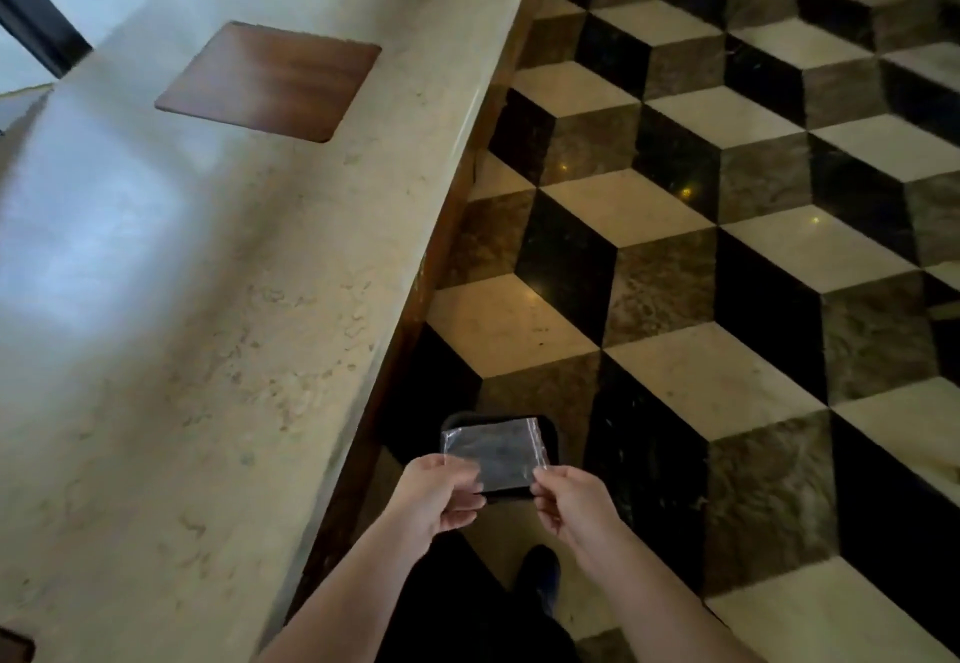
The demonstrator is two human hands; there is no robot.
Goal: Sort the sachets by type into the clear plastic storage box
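Bag: clear plastic bag (493, 452), low centre of frame, above the patterned floor (727, 247).
Grip: left hand (436, 496) and right hand (574, 504) each pinch a near corner.
Surface: pale stone (208, 299), left, bearing a wooden square (270, 80).

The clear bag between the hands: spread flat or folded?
Spread flat. The left hand and right hand pinch the near corners of the clear bag, stretching it out in one layer.

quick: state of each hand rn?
Left hand: pinching the left edge of the clear plastic bag.
Right hand: pinching the bag's right edge, near its zip strip.
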